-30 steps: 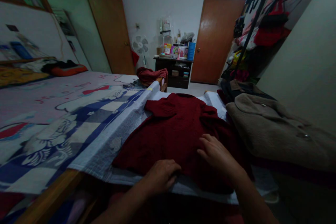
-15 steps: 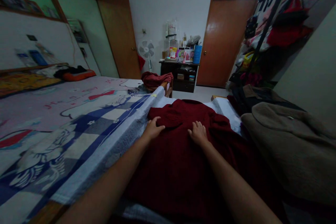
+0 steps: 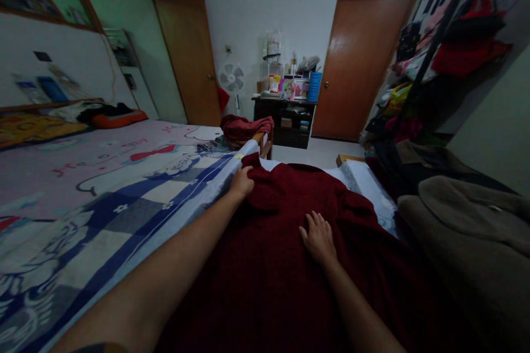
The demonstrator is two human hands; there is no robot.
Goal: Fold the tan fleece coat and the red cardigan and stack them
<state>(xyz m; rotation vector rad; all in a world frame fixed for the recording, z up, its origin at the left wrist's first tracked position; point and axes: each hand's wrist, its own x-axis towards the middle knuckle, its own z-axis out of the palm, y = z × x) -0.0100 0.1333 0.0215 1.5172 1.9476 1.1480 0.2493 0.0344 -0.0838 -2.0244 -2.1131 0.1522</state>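
While left grip (image 3: 243, 181) pinches its sleeve (image 3: 264, 192), the red garment (image 3: 281, 265) underlies spread right grip (image 3: 318, 237).

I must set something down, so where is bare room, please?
The bed, between the orange bundle and left hand; narrowly, the white cloth between shirt and coat. Crowded: cabinet top; behind the coat, where a jacket lies.

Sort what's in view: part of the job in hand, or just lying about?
In the job: dark red garment; left hand, gripping its sleeve; right hand, palm-down on it; pale cloth beneath.

Lying about: brown coat; fan; crumpled reddish cloth; patterned bedding.
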